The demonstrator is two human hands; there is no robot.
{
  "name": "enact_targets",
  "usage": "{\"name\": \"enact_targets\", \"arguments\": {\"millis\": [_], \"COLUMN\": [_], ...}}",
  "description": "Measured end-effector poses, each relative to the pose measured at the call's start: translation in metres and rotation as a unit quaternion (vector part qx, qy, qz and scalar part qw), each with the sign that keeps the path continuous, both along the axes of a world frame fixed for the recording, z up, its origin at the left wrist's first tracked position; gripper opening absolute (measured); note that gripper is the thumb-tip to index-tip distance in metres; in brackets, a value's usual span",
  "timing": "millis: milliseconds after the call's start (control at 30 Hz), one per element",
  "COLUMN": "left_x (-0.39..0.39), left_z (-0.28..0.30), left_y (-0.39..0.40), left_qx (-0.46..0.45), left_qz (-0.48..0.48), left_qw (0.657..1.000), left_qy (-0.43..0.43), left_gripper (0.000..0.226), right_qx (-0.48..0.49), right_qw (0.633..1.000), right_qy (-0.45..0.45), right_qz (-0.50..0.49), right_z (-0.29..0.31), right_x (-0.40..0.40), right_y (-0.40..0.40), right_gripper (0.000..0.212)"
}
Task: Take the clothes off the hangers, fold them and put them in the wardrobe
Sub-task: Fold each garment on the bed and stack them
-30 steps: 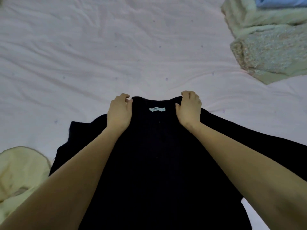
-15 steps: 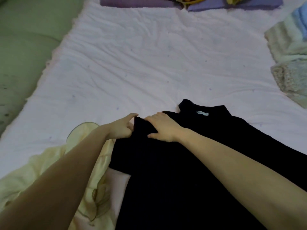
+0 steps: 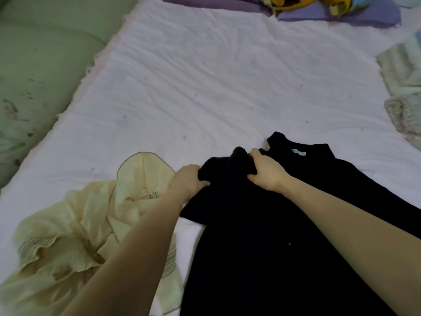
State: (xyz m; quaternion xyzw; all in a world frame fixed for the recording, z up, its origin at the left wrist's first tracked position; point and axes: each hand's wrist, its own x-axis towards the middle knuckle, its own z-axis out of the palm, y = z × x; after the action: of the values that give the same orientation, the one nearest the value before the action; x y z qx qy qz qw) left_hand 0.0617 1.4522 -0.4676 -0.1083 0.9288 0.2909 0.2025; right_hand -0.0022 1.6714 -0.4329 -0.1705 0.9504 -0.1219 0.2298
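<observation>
The black garment point(image 3: 284, 236) runs off the bottom and right edges of the view, so its hem and right sleeve cannot be seen; both forearms cover part of its front. Its dark knit swallows detail, and only a small white neck label point(image 3: 299, 152) marks the collar. The left hand point(image 3: 188, 181) is clamped on the bunched left shoulder or sleeve, fingers curled into the cloth. The right hand point(image 3: 266, 173) grips the same fold just beside it, close to the collar, the two hands a little apart. The garment lies flat on the white bed sheet point(image 3: 205, 87) near the sheet's near edge, toward its right side. Touching its left side lies a crumpled cream blouse point(image 3: 91, 224), partly under the left forearm and cut off at the bottom. Folded pale clothes point(image 3: 403, 87) sit at the sheet's right edge, half out of view. Purple pillows point(image 3: 319, 12) line the far edge, with something yellow on them too blurred to name. The middle and far part of the sheet is open. A green quilted surface point(image 3: 34, 76) borders the sheet's left edge.
</observation>
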Motion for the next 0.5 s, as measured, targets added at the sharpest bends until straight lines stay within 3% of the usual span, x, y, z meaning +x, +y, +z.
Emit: {"name": "enact_targets", "arguments": {"millis": [33, 100, 167, 267, 333, 400, 467, 500], "left_x": [0.001, 0.004, 0.008, 0.022, 0.033, 0.047, 0.063, 0.066], "left_z": [0.007, 0.024, 0.053, 0.098, 0.117, 0.126, 0.117, 0.106], "left_y": [0.003, 0.005, -0.003, -0.046, -0.08, -0.111, -0.133, -0.134], "left_qx": [0.049, 0.131, 0.181, 0.143, 0.006, -0.188, -0.354, -0.391], "left_qz": [0.012, 0.07, 0.208, 0.356, 0.314, 0.185, 0.013, -0.05], "left_qw": [0.998, 0.985, 0.946, 0.876, 0.888, 0.91, 0.916, 0.913], "left_qy": [0.026, 0.092, 0.168, 0.291, 0.336, 0.321, 0.19, 0.103], "left_gripper": [0.018, 0.016, 0.005, 0.006, 0.017, 0.027, 0.036, 0.043], "right_qx": [-0.008, -0.018, -0.029, -0.037, -0.042, -0.05, -0.067, -0.077], "right_qw": [1.0, 0.999, 0.999, 0.998, 0.997, 0.998, 0.998, 0.997], "right_qy": [0.005, 0.017, 0.031, 0.032, 0.032, 0.018, -0.004, -0.007], "right_qz": [-0.016, -0.024, -0.021, -0.035, -0.048, -0.039, -0.011, -0.002], "right_z": [-0.001, -0.001, 0.002, 0.011, 0.01, 0.009, 0.007, 0.007], "right_x": [-0.002, -0.004, -0.004, -0.001, 0.0, 0.003, 0.01, 0.013], "right_y": [0.0, -0.006, -0.019, -0.049, -0.067, -0.083, -0.101, -0.104], "right_gripper": [0.039, 0.035, 0.016, 0.01, 0.009, 0.02, 0.041, 0.049]}}
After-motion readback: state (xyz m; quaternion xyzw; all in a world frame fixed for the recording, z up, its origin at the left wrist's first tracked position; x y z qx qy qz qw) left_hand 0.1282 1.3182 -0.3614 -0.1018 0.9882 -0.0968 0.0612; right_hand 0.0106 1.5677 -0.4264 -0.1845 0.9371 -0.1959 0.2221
